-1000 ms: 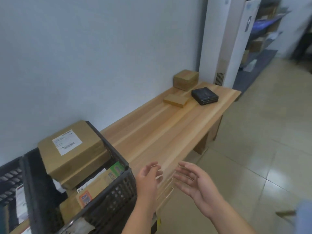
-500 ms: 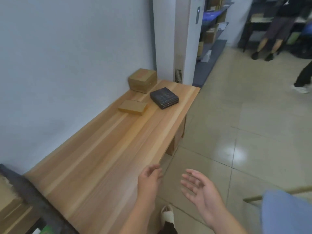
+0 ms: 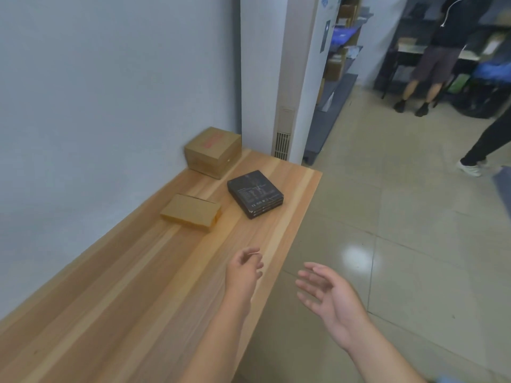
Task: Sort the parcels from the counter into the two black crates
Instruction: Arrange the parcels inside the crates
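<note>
Three parcels to go on the counter (image 3: 110, 299): bring left hand (image 3: 243, 269), loosely curled, and right hand (image 3: 329, 294), fingers spread, both empty, onto the flat brown parcel (image 3: 190, 212) first, gripping opposite edges.

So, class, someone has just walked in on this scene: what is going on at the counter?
A person stands at a wooden counter, sorting parcels by hand. Both hands are empty: the left hand hangs loosely curled over the counter's front edge, and the right hand is spread open beside it, over the floor. Three parcels lie untouched at the far end: a brown box by the wall, a flat carton and a black box. No crate shows in this view.
</note>
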